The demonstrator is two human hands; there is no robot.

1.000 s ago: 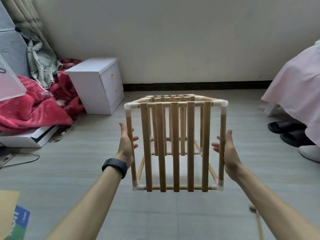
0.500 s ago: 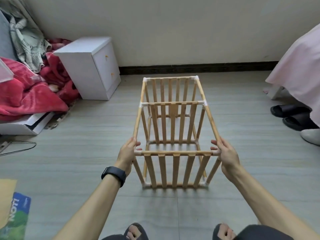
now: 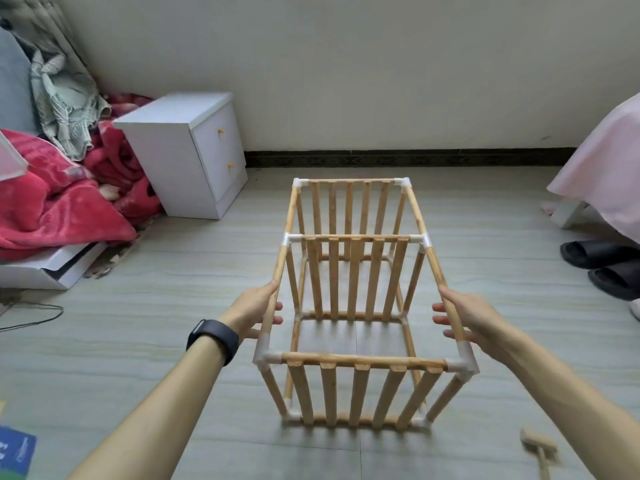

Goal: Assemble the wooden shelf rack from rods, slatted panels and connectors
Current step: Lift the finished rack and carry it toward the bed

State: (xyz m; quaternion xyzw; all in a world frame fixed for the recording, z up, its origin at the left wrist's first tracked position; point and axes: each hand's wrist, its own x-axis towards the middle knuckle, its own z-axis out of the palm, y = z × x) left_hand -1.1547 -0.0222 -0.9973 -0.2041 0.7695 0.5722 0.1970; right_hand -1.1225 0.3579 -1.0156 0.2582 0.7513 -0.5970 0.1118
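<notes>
The wooden shelf rack (image 3: 353,360) stands on the floor in front of me, lying lengthwise away from me. Three slatted panels stand upright in it: near, middle and far. White connectors (image 3: 462,363) join the rods at the corners. My left hand (image 3: 254,311) grips the upper left side rod (image 3: 281,261), thumb on top and fingers curled inside. My right hand (image 3: 465,315) grips the upper right side rod (image 3: 434,263) the same way. Both hands hold between the near and middle panels.
A white bedside cabinet (image 3: 187,150) and red blankets (image 3: 52,199) lie to the left. Black slippers (image 3: 602,265) and a pink-draped bed (image 3: 609,168) are on the right. A small wooden mallet (image 3: 540,452) lies at bottom right, a blue packet (image 3: 15,452) at bottom left.
The rack was held up in the air, then came down onto the floor. Both hands slid from the near top corners farther along the upper side rods.
</notes>
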